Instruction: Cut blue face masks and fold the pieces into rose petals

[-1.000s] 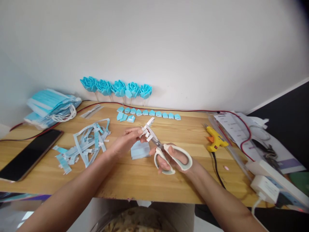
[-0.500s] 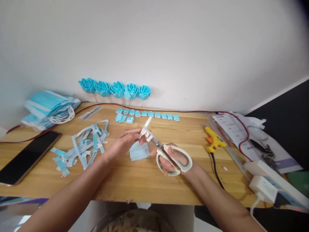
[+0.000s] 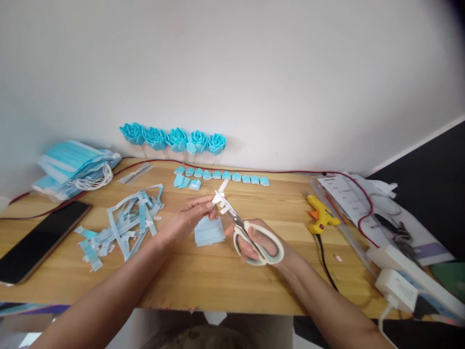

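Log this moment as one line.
left hand: pinching white strip | right hand: gripping scissors, blades at strip | below: blue mask piece on table | scraps pile left

Wooden table [image 3: 203, 286], white wall [image 3: 254, 72]

The scissors' [image 3: 250, 234] blade tips are hidden among the white strips [image 3: 222, 198]. The phone [image 3: 38, 242] and the power strip [image 3: 417, 276] run off the near edges. Print on the paper sheets [image 3: 345, 191], far right, is too small to read.
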`<state>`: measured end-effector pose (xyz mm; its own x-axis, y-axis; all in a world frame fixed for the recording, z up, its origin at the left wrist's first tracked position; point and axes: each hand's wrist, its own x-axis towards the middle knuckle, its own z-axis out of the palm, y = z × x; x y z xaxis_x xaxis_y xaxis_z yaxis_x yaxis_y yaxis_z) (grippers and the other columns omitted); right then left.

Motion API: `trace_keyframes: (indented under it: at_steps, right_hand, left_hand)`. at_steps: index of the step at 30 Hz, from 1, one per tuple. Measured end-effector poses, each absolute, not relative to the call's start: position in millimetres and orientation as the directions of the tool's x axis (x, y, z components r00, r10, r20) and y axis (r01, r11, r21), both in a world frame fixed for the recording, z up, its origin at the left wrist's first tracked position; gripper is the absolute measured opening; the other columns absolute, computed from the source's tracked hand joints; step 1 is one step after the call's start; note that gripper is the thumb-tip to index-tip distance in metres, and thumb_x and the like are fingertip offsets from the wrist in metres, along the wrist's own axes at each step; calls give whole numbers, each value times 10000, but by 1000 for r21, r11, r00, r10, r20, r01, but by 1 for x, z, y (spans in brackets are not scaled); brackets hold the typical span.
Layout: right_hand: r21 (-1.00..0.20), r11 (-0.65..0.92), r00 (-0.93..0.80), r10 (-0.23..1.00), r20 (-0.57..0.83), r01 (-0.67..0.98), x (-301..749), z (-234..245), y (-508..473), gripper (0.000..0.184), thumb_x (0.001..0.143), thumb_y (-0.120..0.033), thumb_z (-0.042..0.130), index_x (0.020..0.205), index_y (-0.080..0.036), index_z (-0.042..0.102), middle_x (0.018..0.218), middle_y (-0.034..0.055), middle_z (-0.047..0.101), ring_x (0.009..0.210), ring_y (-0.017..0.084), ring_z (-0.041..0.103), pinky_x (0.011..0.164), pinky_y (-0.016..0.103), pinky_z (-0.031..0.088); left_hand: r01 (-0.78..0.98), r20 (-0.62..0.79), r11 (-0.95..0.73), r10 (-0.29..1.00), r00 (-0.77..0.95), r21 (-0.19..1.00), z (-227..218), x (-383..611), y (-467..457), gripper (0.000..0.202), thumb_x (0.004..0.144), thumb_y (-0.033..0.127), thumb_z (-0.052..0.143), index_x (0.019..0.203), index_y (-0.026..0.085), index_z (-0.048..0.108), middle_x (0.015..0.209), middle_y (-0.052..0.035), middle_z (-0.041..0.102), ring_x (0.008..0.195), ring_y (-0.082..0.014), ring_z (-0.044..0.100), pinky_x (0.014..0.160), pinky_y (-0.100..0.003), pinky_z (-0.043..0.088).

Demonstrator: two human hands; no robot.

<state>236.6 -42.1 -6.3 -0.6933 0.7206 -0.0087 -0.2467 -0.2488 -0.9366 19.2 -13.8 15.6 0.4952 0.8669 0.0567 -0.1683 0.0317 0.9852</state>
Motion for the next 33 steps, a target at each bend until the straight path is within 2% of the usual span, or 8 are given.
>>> trace_keyframes:
  at_steps: [4, 7, 12, 17, 23, 28, 30, 33]
  right_hand:
    - [-962, -144, -705, 707, 64, -232, 233, -3, -45, 624, 845, -671, 490, 1135, -128, 596, 661, -21, 489, 531, 82, 431, 711, 351, 534]
    - [-957, -134, -711, 697, 94, -259, 232, -2, -46, 638, 866, -679, 432, 1181, -139, 555, 739, -1, 482, 597, 100, 443, 778, 386, 520]
    - [-957, -148, -743, 663, 91, -249, 236, 0, -44, 614, 877, -651, 447, 1187, -131, 547, 748, 5, 489, 607, 107, 447, 773, 388, 518]
    - [-948, -180, -759, 645, 87, -262, 238, 1, -43, 633, 868, -672, 437, 1136, -118, 587, 707, 5, 492, 619, 124, 466, 729, 379, 523]
    - [-938, -202, -761, 643, 89, -281, 239, 0, -44, 604, 884, -639, 446, 1115, -108, 619, 699, 6, 505, 582, 111, 472, 703, 384, 528]
    - [-963, -264, -826, 554, -101, -59, 233, 8, -49, 649, 726, -630, 677, 1133, -126, 638, 729, -17, 495, 619, 89, 462, 769, 350, 511]
    - [-962, -272, -841, 524, -136, -14, 232, 11, -50, 684, 686, -629, 713, 1139, -121, 639, 745, -17, 491, 636, 85, 459, 786, 346, 508]
    - [-948, -283, -841, 540, -33, -144, 237, 9, -48, 730, 716, -689, 638, 1149, -101, 626, 730, -9, 499, 593, 86, 451, 752, 376, 529]
  left_hand:
    - [-122, 86, -34, 891, 446, 992, 17, 19, -16, 299, 934, 372, 455, 712, 175, 493, 772, -19, 455, 782, -172, 455, 770, -295, 356]
    - [-17, 95, -97, 901, 422, 995, 18, 19, -16, 319, 943, 388, 440, 711, 175, 491, 762, -11, 446, 759, -160, 431, 736, -277, 345]
    - [54, 107, -143, 900, 422, 988, 18, 17, -15, 316, 948, 406, 430, 738, 179, 497, 743, -4, 452, 712, -148, 417, 664, -259, 331]
    - [122, 133, -200, 899, 418, 972, 18, 15, -14, 342, 949, 415, 426, 713, 177, 493, 734, -9, 453, 716, -151, 417, 647, -259, 327]
    - [133, 133, -197, 914, 383, 971, 15, 15, -14, 326, 931, 404, 468, 730, 170, 572, 726, -12, 480, 722, -153, 430, 655, -264, 337]
    - [98, 74, -111, 945, 317, 989, 12, 18, -11, 272, 895, 398, 523, 881, 171, 673, 633, 23, 439, 619, -127, 403, 598, -253, 320]
    - [80, 51, -77, 959, 280, 994, 10, 18, -9, 278, 876, 406, 552, 913, 168, 691, 610, 31, 436, 596, -121, 401, 588, -250, 320]
    - [1, 45, -46, 971, 237, 999, 3, 17, -6, 316, 877, 443, 552, 906, 164, 699, 630, 22, 484, 605, -122, 429, 620, -255, 352]
